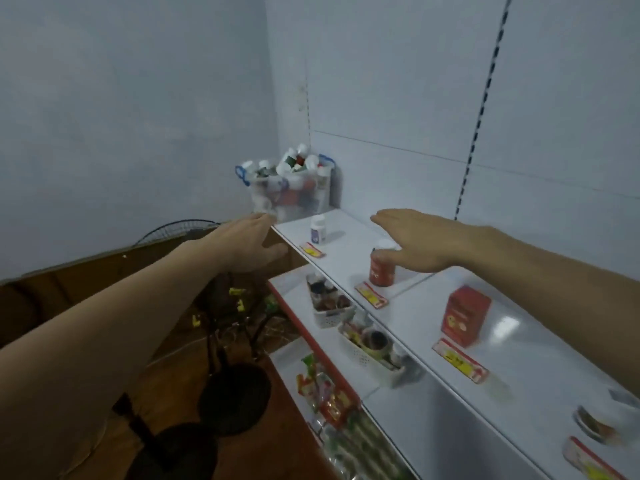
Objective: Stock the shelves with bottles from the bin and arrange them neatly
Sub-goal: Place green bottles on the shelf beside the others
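A clear plastic bin (pixel 294 199) heaped with small bottles stands at the far left end of the white top shelf (pixel 349 237). A small white bottle (pixel 318 229) stands in front of it. A red bottle with a white cap (pixel 381 270) stands further right, with a red box (pixel 465 315) nearer me. My left hand (pixel 249 244) reaches toward the bin's lower left corner, fingers apart, holding nothing. My right hand (pixel 422 237) hovers flat and open just above and behind the red bottle, apart from it as far as I can tell.
Red and yellow price tags (pixel 370 294) line the shelf's front edge. Lower shelves hold white baskets (pixel 332 311) of small goods and packaged snacks (pixel 332 400). Black fan stands (pixel 235 393) and cables lie on the brown floor at left. Another bottle (pixel 594 424) lies at the right.
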`<state>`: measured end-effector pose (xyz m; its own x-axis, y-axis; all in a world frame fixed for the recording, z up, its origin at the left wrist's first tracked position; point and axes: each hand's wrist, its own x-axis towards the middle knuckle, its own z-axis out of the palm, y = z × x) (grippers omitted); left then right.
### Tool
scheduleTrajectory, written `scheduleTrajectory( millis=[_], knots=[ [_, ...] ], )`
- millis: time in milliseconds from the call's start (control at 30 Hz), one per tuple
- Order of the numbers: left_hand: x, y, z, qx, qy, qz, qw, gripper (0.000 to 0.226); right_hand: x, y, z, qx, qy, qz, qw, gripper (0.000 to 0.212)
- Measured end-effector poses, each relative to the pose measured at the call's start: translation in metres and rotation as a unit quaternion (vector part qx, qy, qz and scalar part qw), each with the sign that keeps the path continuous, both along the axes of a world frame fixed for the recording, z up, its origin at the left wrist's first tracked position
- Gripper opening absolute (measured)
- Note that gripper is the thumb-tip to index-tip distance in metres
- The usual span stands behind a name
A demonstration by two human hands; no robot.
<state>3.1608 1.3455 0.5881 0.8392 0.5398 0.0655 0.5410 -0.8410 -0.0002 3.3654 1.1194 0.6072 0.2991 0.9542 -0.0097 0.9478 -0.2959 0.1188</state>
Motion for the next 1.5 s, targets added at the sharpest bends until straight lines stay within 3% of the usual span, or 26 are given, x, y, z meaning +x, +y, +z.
scheduleTrajectory(
  millis=[200,333,400,467,567,733,1067,1167,1333,1500],
  knots=[
    [0.035,0.118,0.006,-0.020,0.013,0.068,0.997,0.059,0.050,0.162,0.003,0.015,0.007,0.022,1.000,0.071],
    [0.070,0.204,0.013,-0.016,0.016,0.090,0.996,0.064,0.091,0.257,0.007,0.011,0.022,0.028,0.999,0.063],
    [0.085,0.244,0.019,-0.016,0.013,0.088,0.996,0.065,0.112,0.303,0.014,0.014,0.025,0.032,0.999,0.070],
    [0.100,0.281,0.024,-0.009,-0.006,0.077,0.997,0.064,0.133,0.352,0.021,0.015,0.030,0.026,0.999,0.074],
    [0.123,0.330,0.029,-0.014,-0.026,0.058,0.998,0.060,0.158,0.415,0.023,0.031,0.050,0.018,0.998,0.057],
    [0.176,0.403,0.026,-0.030,-0.076,0.020,0.996,0.051,0.185,0.498,0.009,0.048,0.074,0.003,0.996,0.052],
    [0.282,0.514,-0.017,-0.101,-0.154,-0.152,0.971,0.031,0.216,0.587,-0.027,0.059,0.155,-0.075,0.983,0.038],
    [0.290,0.528,-0.039,-0.139,-0.208,-0.176,0.952,0.030,0.220,0.586,-0.044,0.134,0.196,-0.092,0.967,0.028],
    [0.288,0.533,-0.046,-0.177,-0.223,-0.245,0.927,0.073,0.206,0.591,-0.044,0.308,0.262,-0.107,0.908,0.021],
    [0.286,0.538,-0.048,-0.210,-0.265,-0.273,0.900,0.056,0.211,0.617,-0.027,0.399,0.372,-0.095,0.833,0.024]
  ],
)
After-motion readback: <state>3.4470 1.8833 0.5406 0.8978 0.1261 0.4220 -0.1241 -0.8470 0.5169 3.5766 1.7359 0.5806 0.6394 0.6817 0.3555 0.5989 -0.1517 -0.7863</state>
